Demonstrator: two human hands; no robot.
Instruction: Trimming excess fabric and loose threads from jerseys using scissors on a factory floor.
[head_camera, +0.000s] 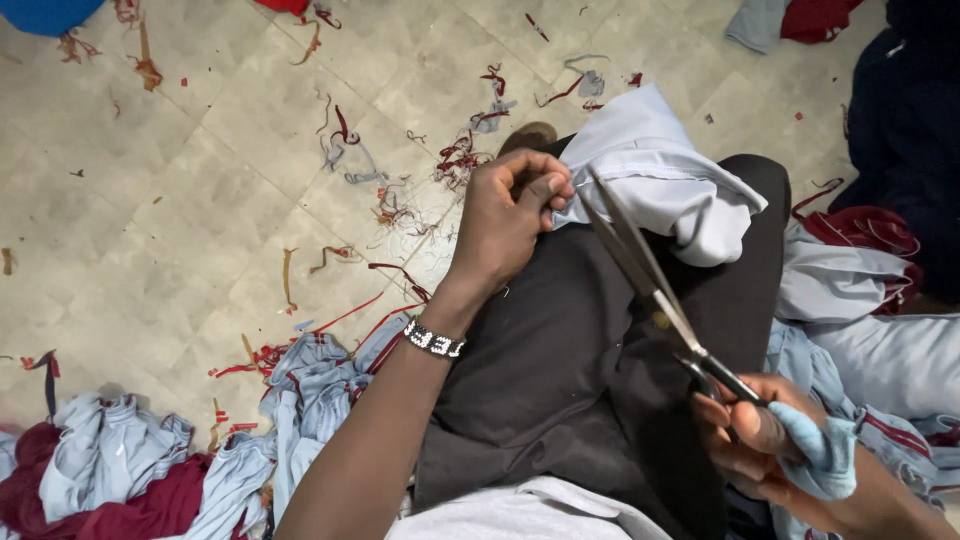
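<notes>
Pale tiled floor (200, 200), red and grey thread scraps (455, 160), heaped light-blue and maroon cloth (110, 470)

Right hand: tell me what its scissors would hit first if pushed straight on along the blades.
The right hand points the scissors up and left. Going straight on, the tips would likely meet the light blue cloth pinched by the left hand, very near its thumb; depth is hard to judge.

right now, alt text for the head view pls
A seated person's left hand pinches a light blue garment on their lap while the right hand works long scissors toward its edge. Maroon and blue fabric scraps litter the tiled floor.
</notes>
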